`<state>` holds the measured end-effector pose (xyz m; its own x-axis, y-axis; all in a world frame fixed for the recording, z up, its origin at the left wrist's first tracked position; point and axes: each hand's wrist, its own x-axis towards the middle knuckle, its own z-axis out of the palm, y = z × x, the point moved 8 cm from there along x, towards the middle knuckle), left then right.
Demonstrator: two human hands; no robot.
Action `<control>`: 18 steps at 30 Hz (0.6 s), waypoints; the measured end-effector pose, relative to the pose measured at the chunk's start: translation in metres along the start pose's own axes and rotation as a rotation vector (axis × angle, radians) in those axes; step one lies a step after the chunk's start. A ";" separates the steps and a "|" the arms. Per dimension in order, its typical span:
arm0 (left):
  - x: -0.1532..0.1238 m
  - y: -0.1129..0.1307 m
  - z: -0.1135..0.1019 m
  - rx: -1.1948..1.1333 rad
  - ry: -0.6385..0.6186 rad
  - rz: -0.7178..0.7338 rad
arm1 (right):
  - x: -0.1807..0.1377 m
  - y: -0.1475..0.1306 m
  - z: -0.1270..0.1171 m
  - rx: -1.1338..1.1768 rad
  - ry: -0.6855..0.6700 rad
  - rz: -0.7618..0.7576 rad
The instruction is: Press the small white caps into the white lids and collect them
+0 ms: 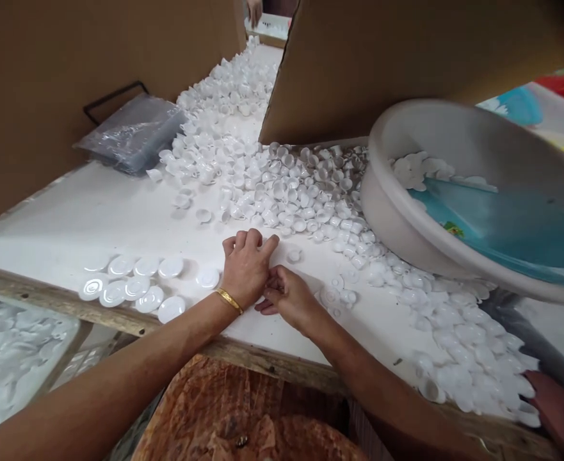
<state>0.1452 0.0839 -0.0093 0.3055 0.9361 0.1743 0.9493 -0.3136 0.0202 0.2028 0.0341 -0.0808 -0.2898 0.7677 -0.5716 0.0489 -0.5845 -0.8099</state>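
Two bare hands work close together over the white table, near the middle of its wooden front edge. Left hand, gold bracelet on the wrist: back up, fingers bent; cannot tell if it grips anything, palm side hidden. Right hand: just beside it, thumb and fingers drawn together, tips partly behind the left hand; cannot tell if anything is pinched there.

Small white plates lie flat, nine bunched in rough rows along the front edge, left of the hands. One more plate sits apart from these, beside the left wrist. A single cup stands just beyond the right hand; a few small white pieces lie to its right, too small to identify.

Big heap of white cups runs from the table's far end across the middle toward the right side. Overlapping white pieces pile up toward the front right corner. A large tub, blue inside, tilts over the right side. Clear plastic bag near the left edge, against brown cardboard. Basin of white pieces below the front left. Another person's hand at the far end.
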 end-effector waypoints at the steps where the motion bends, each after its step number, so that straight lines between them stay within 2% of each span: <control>1: -0.002 0.000 -0.002 0.020 0.013 0.008 | -0.004 -0.001 -0.003 -0.043 0.009 -0.004; 4: -0.013 -0.005 -0.005 0.106 -0.009 0.071 | -0.026 -0.017 -0.023 -0.356 0.075 -0.122; 6: -0.025 -0.016 -0.003 0.140 -0.082 0.110 | -0.049 -0.034 -0.047 -0.708 0.220 -0.263; 8: -0.035 -0.037 -0.004 0.126 -0.155 0.065 | -0.069 -0.045 -0.073 -1.059 0.407 -0.306; 10: -0.041 -0.058 -0.008 0.072 -0.188 -0.040 | -0.077 -0.042 -0.085 -1.264 0.430 -0.282; 13: -0.034 -0.070 -0.018 -0.026 -0.135 -0.118 | -0.074 -0.032 -0.088 -1.375 0.366 -0.245; 16: -0.014 -0.057 -0.021 -0.103 -0.050 -0.057 | -0.070 -0.032 -0.091 -1.397 0.396 -0.230; 18: -0.004 -0.045 -0.013 -0.129 -0.073 -0.005 | -0.070 -0.038 -0.095 -1.380 0.417 -0.235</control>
<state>0.1009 0.0926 0.0018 0.3100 0.9453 0.1020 0.9349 -0.3225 0.1478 0.3122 0.0275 -0.0228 -0.1399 0.9670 -0.2128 0.9688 0.0893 -0.2310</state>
